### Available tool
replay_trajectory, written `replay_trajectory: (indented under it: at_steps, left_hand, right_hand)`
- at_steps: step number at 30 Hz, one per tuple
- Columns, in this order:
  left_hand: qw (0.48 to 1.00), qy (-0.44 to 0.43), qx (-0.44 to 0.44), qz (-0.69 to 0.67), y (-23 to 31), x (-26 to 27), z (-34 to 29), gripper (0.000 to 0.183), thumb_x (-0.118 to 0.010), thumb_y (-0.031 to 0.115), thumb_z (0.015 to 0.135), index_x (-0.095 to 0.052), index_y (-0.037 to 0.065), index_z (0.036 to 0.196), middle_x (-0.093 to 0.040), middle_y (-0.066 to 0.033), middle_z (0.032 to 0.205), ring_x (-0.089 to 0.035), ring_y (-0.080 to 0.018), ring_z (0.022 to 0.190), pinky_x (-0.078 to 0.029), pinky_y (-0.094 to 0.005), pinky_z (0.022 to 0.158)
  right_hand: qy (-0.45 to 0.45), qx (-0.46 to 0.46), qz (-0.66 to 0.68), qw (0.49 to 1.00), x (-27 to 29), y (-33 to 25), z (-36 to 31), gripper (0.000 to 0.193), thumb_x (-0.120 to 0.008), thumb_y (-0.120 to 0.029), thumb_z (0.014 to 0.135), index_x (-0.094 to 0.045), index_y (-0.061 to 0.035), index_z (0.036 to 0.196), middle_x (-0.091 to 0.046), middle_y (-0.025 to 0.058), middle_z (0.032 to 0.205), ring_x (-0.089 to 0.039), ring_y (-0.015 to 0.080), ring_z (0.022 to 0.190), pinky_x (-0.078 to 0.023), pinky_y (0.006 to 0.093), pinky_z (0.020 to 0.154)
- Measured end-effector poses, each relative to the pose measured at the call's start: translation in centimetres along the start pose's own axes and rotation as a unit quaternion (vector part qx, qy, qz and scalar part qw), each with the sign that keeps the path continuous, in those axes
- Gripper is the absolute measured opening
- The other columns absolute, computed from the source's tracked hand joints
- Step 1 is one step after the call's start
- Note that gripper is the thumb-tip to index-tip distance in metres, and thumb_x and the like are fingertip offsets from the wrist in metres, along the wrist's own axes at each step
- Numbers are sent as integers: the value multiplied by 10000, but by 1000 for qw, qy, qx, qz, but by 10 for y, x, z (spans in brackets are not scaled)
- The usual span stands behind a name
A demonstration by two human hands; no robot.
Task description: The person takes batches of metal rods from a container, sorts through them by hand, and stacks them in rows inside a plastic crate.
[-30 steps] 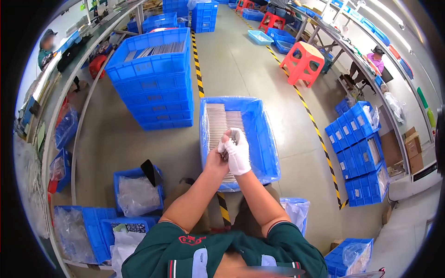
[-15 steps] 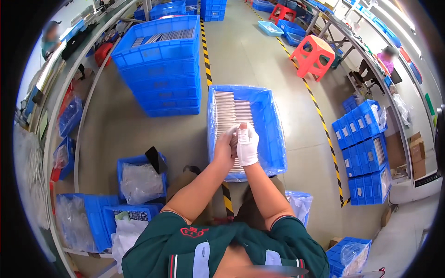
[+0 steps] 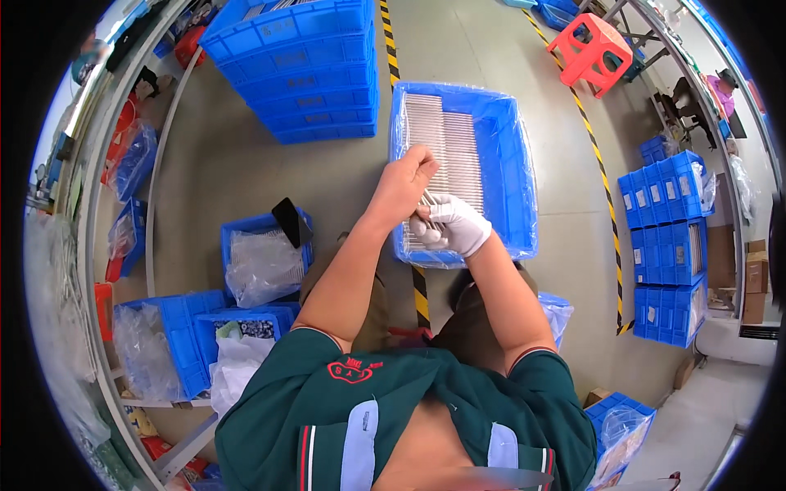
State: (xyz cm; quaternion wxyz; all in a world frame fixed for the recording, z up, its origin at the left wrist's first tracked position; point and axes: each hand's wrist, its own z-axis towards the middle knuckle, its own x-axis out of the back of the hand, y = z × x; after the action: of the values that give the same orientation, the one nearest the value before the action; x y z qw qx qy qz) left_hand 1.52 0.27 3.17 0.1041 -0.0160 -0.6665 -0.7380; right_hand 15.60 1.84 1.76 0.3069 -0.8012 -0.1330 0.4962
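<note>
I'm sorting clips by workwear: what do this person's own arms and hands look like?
The right hand wears a white glove reaching the wrist; no glove shows on the left hand. Both forearms are bare below short, dark green, light-trimmed sleeves.

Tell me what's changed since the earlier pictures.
Close together before, the left hand and gloved right hand are now staggered, the left farther forward, with thin rods showing between them; whether just taken is unclear. The view has tilted, so the scene sits higher. The lined blue bin and stacked crates stay put.
</note>
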Motion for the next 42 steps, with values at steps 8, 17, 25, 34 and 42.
replay_trajectory:
  at_steps: [8, 17, 25, 34, 42]
  left_hand:
    - [978, 143, 41, -145, -25, 16, 1, 115, -516, 135, 881, -549, 31, 846, -512, 6, 681, -434, -47, 555, -370, -207, 508]
    - [807, -90, 201, -548, -19, 13, -5, 128, -543, 137, 866, -581, 15, 878, -545, -18, 658, -468, -78, 531, -406, -227, 501]
    - [809, -118, 206, -538, -17, 12, -6, 87, -542, 104, 858, -566, 21, 874, -545, -26, 652, -452, -87, 522, -379, -219, 476]
    - [838, -101, 182, -504, -15, 5, -10, 62, -570, 92, 840, -562, 31, 847, -558, -40, 655, -471, -98, 517, -380, -230, 476]
    - [960, 0, 82, -267, -8, 3, -13, 70, -578, 79, 833, -579, 10, 843, -576, -45, 692, -502, -92, 562, -414, -225, 539]
  right_hand:
    - [268, 132, -203, 933, -12, -1, -3, 213, -491, -223, 894, -546, -28, 827, -459, -8, 604, -376, 58, 509, -306, 208, 459]
    - [343, 259, -348, 833, 1, -11, -14, 104, -583, -124, 830, -583, -20, 829, -516, -10, 595, -447, 58, 544, -379, 228, 512]
    - [370, 309, -477, 735, 8, -8, -14, 108, -623, -138, 793, -586, -47, 838, -560, 123, 635, -509, 210, 530, -418, 312, 530]
    - [375, 339, -514, 693, 4, -6, -15, 110, -617, -139, 795, -571, -43, 822, -548, 136, 623, -506, 260, 523, -416, 329, 520]
    - [387, 303, -465, 736, 4, -8, -11, 137, -619, -150, 797, -579, -30, 849, -562, 124, 635, -519, 203, 546, -417, 317, 541]
